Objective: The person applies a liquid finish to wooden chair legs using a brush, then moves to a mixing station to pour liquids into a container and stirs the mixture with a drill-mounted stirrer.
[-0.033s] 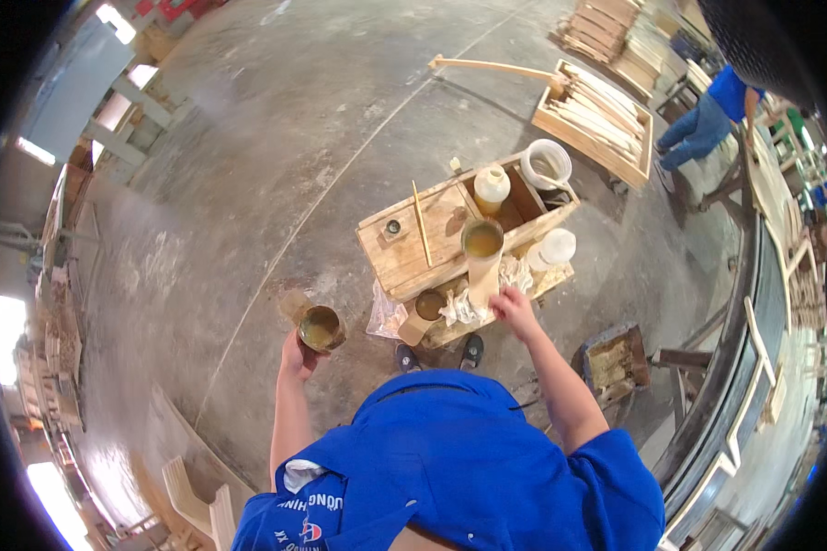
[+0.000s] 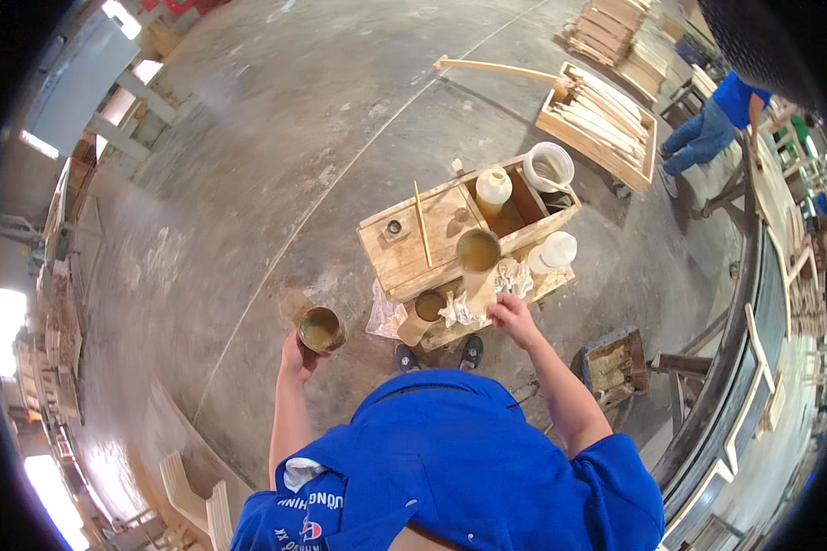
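Note:
My left hand point(image 2: 298, 356) is closed around the side of a dark-rimmed cup point(image 2: 319, 330), held out over the floor. Murky greenish-brown liquid shows inside it, and a brownish flap juts from its far left side. My right hand point(image 2: 515, 319) pinches the near end of a flat tan handle, which joins a round cup point(image 2: 479, 251) with amber liquid. That cup is held at the near edge of a wooden box point(image 2: 404, 246). A similar cup point(image 2: 429, 304) with a tan flap stands near my feet, beside crumpled white cloth point(image 2: 459, 312).
On the box are a thin stick point(image 2: 422, 225), a small dark cap point(image 2: 393, 227), a squeeze bottle point(image 2: 493, 186) and a white bucket point(image 2: 549, 167). A white container point(image 2: 558, 249) stands right. Beyond are a crate of wood strips point(image 2: 602, 115) and a person point(image 2: 712, 138); a grimy tray point(image 2: 613, 363) lies right.
The cup in my right hand has shifted slightly left and away from me. My left hand keeps its hold with hardly any movement.

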### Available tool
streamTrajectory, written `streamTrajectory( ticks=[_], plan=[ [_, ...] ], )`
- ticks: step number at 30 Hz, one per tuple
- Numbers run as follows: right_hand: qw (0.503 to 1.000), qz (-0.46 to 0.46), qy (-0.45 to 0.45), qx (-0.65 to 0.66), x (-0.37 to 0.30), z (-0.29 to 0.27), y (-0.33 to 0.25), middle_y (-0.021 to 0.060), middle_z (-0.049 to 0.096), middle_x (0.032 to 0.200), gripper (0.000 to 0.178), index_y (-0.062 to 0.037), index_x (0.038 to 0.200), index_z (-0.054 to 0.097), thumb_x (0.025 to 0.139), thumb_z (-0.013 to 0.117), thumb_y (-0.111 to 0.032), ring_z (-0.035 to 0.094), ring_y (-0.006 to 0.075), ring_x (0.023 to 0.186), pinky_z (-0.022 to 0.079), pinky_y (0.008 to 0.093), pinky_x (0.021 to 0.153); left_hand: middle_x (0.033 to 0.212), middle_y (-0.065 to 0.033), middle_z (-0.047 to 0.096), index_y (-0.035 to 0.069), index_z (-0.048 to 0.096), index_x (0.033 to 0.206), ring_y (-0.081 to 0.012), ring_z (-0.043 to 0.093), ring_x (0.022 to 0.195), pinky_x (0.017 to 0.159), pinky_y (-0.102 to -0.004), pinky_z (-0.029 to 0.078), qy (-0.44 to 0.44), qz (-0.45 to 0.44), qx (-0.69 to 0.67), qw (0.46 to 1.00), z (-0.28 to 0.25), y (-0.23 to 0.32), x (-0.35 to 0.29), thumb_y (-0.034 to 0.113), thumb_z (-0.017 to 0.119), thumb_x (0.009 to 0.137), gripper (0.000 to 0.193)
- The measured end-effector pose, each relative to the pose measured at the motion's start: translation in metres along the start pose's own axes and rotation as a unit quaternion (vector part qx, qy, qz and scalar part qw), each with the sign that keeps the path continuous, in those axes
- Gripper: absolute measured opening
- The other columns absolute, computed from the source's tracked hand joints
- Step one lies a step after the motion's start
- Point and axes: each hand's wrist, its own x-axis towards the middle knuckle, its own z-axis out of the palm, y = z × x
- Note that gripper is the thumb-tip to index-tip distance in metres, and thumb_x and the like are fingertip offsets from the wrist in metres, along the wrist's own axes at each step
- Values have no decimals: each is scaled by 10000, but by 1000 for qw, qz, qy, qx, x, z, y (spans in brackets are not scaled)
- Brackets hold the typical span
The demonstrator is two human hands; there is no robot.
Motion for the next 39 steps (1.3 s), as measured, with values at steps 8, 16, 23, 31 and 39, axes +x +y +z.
streamTrajectory(
  ticks=[8, 16, 23, 31, 39],
  plan=[
    [979, 7, -157, -128, 52, 30, -6, 4, 542, 632, 224, -40, 756, 566, 882, 505, -215, 492, 78, 519, 397, 227, 473, 980, -76, 625, 94, 532, 1122, -218, 625, 791, 570, -356, 518, 102, -3, -19, 995, 47, -24, -11, 310, 364, 927, 336],
    [923, -95, 371, -20, 18, -82, 58, 110, 581, 923, 489, 13, 1080, 490, 728, 716, -241, 577, 188, 827, 469, 317, 731, 1092, -119, 567, 30, 507, 1149, -275, 567, 979, 825, -455, 493, 160, 24, -168, 973, 50, -50, -42, 294, 399, 934, 358],
    [808, -107, 537, -215, 77, -121, 39, 130, 487, 1165, 815, -79, 1229, 410, 554, 821, -278, 456, 310, 1099, 355, 415, 944, 1091, -106, 591, 72, 540, 1143, -265, 584, 982, 857, -444, 479, 85, 83, -123, 985, 96, -34, -51, 307, 443, 897, 354],
    [877, -37, 470, -92, 46, -123, 43, 78, 563, 1148, 667, -72, 1204, 463, 630, 792, -153, 538, 229, 1068, 448, 360, 860, 1118, -98, 581, 73, 529, 1158, -256, 580, 991, 861, -425, 474, 47, 57, -80, 994, 113, -23, -32, 320, 440, 895, 371],
    [836, -276, 474, -2, -118, -149, -21, 84, 549, 1155, 709, -35, 1235, 418, 632, 784, -113, 525, 195, 1074, 425, 350, 909, 1146, -89, 571, 75, 518, 1174, -247, 576, 1000, 865, -406, 470, -224, 40, -74, 971, 175, -25, 7, 332, 437, 893, 389]
  ],
)
